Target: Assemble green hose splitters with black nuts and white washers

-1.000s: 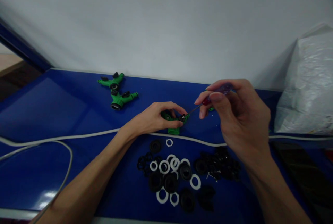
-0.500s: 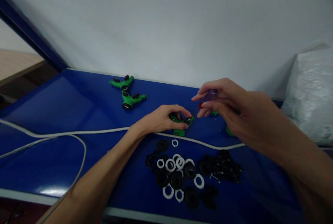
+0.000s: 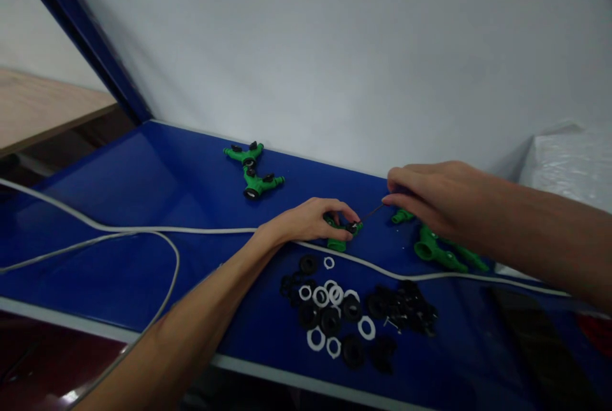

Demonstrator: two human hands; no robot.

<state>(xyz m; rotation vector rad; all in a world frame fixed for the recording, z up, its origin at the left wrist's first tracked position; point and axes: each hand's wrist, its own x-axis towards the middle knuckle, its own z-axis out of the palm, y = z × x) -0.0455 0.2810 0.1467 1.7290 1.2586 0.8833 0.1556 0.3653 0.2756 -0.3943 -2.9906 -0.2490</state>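
My left hand (image 3: 310, 220) is closed around a green Y-shaped hose splitter (image 3: 337, 245) with a black valve part, pressing it to the blue table. My right hand (image 3: 433, 194) grips a screwdriver, its handle mostly hidden in the fingers. The thin screwdriver shaft (image 3: 373, 212) slants down to the splitter's black part; whether the tip sits in a screw cannot be made out. Below the hands lie white rings (image 3: 367, 327), black ring caps (image 3: 352, 351), a heap of small black parts (image 3: 411, 309) and a few screws (image 3: 392, 324).
Two green splitters with black valves (image 3: 245, 155) (image 3: 261, 186) lie at the back left. More green splitter bodies (image 3: 430, 248) are under my right forearm. A white cable (image 3: 229, 230) crosses the table. A clear plastic bag (image 3: 574, 162) stands at the right.
My right hand has turned and lowered, bringing the screwdriver shaft to the splitter. My left hand keeps its hold. The camera view has shifted, showing more green bodies at the right.
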